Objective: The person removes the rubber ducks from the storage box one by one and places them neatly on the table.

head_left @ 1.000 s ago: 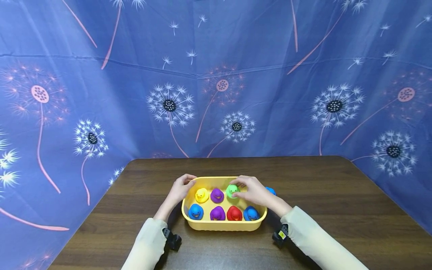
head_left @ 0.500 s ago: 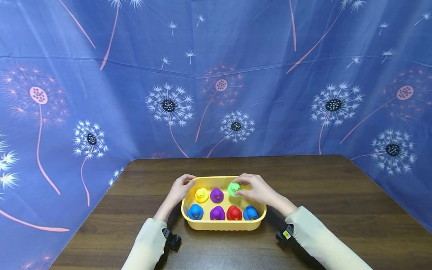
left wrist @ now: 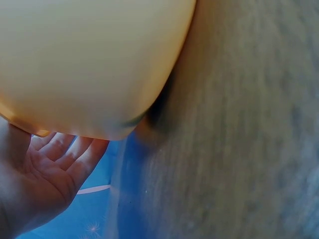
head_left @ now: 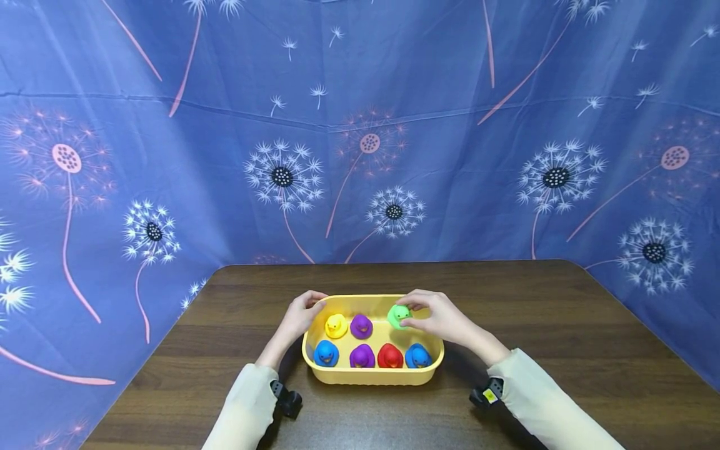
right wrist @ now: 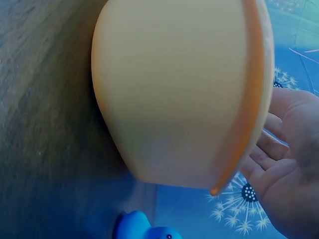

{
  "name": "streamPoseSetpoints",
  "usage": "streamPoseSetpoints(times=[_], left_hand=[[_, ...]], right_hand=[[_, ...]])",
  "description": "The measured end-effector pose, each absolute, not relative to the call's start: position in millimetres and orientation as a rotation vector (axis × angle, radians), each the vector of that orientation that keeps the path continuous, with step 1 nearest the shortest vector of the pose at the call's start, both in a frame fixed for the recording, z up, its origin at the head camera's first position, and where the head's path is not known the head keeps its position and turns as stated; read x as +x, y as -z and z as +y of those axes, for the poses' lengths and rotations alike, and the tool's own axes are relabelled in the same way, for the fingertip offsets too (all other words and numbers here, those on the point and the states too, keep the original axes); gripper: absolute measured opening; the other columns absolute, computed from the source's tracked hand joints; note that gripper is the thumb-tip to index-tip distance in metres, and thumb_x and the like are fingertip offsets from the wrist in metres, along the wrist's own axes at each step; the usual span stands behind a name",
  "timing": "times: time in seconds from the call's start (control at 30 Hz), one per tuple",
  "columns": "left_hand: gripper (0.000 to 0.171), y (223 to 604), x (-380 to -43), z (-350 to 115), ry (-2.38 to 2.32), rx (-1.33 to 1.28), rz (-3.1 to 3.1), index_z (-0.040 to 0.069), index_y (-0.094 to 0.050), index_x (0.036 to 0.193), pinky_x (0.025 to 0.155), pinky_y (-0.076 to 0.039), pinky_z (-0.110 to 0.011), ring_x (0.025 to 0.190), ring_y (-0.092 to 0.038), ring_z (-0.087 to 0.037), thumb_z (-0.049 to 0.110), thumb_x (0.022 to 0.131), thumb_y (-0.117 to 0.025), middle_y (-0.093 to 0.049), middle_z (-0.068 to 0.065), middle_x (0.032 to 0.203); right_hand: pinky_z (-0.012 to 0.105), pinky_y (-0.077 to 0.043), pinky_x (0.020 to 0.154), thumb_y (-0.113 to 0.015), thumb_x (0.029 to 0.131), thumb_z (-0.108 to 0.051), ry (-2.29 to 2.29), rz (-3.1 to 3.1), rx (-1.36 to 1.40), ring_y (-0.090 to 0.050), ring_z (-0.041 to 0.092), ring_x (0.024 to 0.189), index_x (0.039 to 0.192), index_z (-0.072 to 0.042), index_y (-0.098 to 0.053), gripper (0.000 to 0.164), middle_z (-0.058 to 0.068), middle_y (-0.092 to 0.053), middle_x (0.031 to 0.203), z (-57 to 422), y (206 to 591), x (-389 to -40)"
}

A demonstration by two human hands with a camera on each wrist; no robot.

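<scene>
A pale yellow plastic bin (head_left: 372, 376) stands on the table with several rubber ducks in it. My left hand (head_left: 298, 316) grips its back left corner, thumb at the rim; in the left wrist view the fingers (left wrist: 82, 157) go behind the bin wall. Between the thumb and fingers of my right hand (head_left: 437, 316) is a green rubber duck (head_left: 397, 317), over the back right part of the bin. Left of it sit a purple duck (head_left: 361, 326) and a yellow duck (head_left: 335, 326). The right wrist view shows the bin's outer wall (right wrist: 174, 99), hiding the green duck.
Along the bin's front lie a blue duck (head_left: 326, 354), a second purple duck (head_left: 362, 356), a red duck (head_left: 390, 356) and another blue duck (head_left: 418, 356). One more blue duck (right wrist: 133, 226) is on the table outside the bin. A blue dandelion-print cloth (head_left: 360, 75) hangs behind the table.
My right hand has drawn the green duck a little to the right inside the bin, and the forearm has shifted right too. The left hand stays at the rim.
</scene>
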State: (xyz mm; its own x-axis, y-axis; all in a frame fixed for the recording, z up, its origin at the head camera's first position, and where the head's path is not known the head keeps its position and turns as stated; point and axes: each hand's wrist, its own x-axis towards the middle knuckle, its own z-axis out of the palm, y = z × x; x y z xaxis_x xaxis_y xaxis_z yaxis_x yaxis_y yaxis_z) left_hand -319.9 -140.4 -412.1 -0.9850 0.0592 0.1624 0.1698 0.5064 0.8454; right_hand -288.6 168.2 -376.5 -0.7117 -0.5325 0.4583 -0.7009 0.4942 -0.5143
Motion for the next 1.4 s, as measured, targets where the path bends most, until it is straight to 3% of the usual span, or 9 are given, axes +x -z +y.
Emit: streamPoseSetpoints(times=[0.5, 0.77, 1.4], left_hand=[[0.021, 412.8, -320.7, -140.0, 1.498, -0.201, -2.623, 0.005, -0.064, 0.109, 0.078, -0.050, -0.033, 0.089, -0.061, -0.021, 0.017, 0.093, -0.057, -0.069, -0.011, 0.098], [0.021, 414.0, -320.6, -141.0, 1.489, -0.213, -2.621, 0.004, -0.064, 0.109, 0.077, -0.050, -0.034, 0.088, -0.062, -0.022, 0.016, 0.093, -0.056, -0.068, -0.011, 0.097], [0.022, 414.8, -322.2, -141.5, 1.487, -0.186, -2.632, 0.006, -0.064, 0.110, 0.080, -0.050, -0.035, 0.091, -0.061, -0.021, 0.018, 0.093, -0.057, -0.068, -0.010, 0.099]], right_hand=[[0.038, -0.053, 0.075, -0.077, 0.076, -0.018, -0.981, -2.465, 0.984, -0.063, 0.014, 0.084, 0.108, -0.005, -0.068, 0.036, 0.001, -0.069, 0.101, 188.8, 366.9, -285.7], [0.034, -0.053, 0.075, -0.076, 0.077, -0.024, -0.935, -2.463, 0.981, -0.064, 0.010, 0.084, 0.108, -0.010, -0.069, 0.035, -0.002, -0.068, 0.102, 198.5, 364.5, -284.4], [0.032, -0.054, 0.075, -0.078, 0.076, -0.016, -0.948, -2.443, 0.929, -0.065, 0.010, 0.083, 0.108, -0.005, -0.067, 0.036, 0.001, -0.067, 0.102, 217.0, 367.3, -282.8]])
